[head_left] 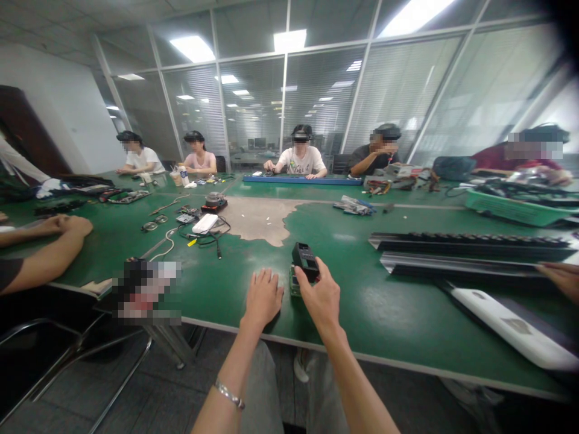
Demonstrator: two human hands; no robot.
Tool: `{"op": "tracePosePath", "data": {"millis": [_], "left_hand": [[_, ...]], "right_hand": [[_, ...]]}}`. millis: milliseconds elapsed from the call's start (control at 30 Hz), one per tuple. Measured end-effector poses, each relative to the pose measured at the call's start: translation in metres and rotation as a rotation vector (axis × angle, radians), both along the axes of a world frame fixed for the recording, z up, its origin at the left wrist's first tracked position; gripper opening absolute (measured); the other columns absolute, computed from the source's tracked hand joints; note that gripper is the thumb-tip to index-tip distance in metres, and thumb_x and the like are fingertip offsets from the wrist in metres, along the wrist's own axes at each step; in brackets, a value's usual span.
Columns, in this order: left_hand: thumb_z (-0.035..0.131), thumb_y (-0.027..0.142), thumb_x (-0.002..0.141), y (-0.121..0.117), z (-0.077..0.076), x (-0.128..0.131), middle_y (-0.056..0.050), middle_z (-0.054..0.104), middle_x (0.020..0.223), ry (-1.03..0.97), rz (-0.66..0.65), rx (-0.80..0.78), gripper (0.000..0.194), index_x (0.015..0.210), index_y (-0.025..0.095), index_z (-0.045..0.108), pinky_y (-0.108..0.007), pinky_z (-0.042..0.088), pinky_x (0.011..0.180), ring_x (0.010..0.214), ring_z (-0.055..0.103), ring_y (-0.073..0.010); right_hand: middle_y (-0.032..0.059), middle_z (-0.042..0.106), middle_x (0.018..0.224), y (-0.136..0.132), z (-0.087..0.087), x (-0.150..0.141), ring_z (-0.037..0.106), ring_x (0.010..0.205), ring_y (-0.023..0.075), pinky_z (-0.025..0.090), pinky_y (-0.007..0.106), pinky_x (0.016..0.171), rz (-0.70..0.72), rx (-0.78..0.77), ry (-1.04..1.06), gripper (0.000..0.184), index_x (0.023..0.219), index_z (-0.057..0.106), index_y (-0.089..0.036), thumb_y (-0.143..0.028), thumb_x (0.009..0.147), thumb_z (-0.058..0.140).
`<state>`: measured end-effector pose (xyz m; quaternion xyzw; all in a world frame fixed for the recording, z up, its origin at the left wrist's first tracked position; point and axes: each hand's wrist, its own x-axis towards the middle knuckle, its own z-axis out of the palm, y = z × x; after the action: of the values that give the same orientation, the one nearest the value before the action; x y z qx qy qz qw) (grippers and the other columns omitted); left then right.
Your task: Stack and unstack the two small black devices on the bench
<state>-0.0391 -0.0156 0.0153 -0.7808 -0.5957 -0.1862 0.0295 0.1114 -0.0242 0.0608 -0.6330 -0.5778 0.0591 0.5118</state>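
My right hand (322, 294) grips a black plastic casing (306, 259), thumb on the near side and fingers round the right, holding it tilted up over the table. The casing has a rectangular recess and small openings or buttons on its face. Just below it a green circuit board (295, 284) shows in part; whether it is attached to the casing I cannot tell. To the left, my left hand (263, 296) lies palm down on the green table (353, 319), fingers stretched forward. Something dark, perhaps shadow, shows beneath its right edge.
A white box (205, 224) with black cables lies ahead left, near a black-and-red device (214, 203). Long black metal strips (456, 265) and a white elongated housing (511, 325) lie right. A green basket (520, 207) stands far right. Several people sit around the table.
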Motion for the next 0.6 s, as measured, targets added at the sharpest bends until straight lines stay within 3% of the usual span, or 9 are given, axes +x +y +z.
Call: {"op": "tracePosePath", "data": {"millis": [133,300,433,600], "left_hand": [[0.036,0.038,0.099,0.001,-0.001,0.000,-0.012,0.047,0.146,-0.002,-0.004,0.008,0.042,0.132,0.020,0.052,-0.050,0.024,0.116,0.139,0.036,-0.0271],[0.036,0.038,0.099,0.001,-0.002,0.001,-0.011,0.046,0.147,0.003,-0.008,0.009,0.041,0.132,0.020,0.052,-0.051,0.024,0.116,0.140,0.035,-0.0267],[0.034,0.039,0.099,0.001,-0.002,0.001,-0.012,0.046,0.147,0.008,-0.010,0.007,0.042,0.133,0.019,0.052,-0.050,0.024,0.116,0.140,0.035,-0.0265],[0.033,0.040,0.100,0.001,-0.001,0.001,-0.012,0.046,0.147,0.012,-0.010,0.002,0.043,0.133,0.020,0.052,-0.050,0.024,0.116,0.140,0.035,-0.0266]], "right_hand": [[0.0175,0.061,0.128,-0.002,-0.003,0.024,0.063,0.104,0.0270,0.047,0.039,0.092,-0.062,0.035,-0.007,0.067,0.136,0.050,-0.012,-0.055,0.084,0.054],[0.0196,0.063,0.122,-0.005,-0.036,0.051,0.060,0.109,0.0299,0.045,0.044,0.095,-0.107,-0.067,-0.083,0.068,0.135,0.051,-0.009,-0.055,0.085,0.053],[0.0203,0.060,0.127,-0.004,-0.056,0.057,0.057,0.115,0.0314,0.044,0.045,0.098,-0.091,-0.091,-0.136,0.069,0.137,0.048,-0.007,-0.054,0.086,0.051],[0.0213,0.060,0.126,-0.005,-0.063,0.055,0.056,0.116,0.0317,0.044,0.045,0.098,-0.095,-0.078,-0.184,0.066,0.135,0.049,-0.006,-0.052,0.087,0.052]]}}
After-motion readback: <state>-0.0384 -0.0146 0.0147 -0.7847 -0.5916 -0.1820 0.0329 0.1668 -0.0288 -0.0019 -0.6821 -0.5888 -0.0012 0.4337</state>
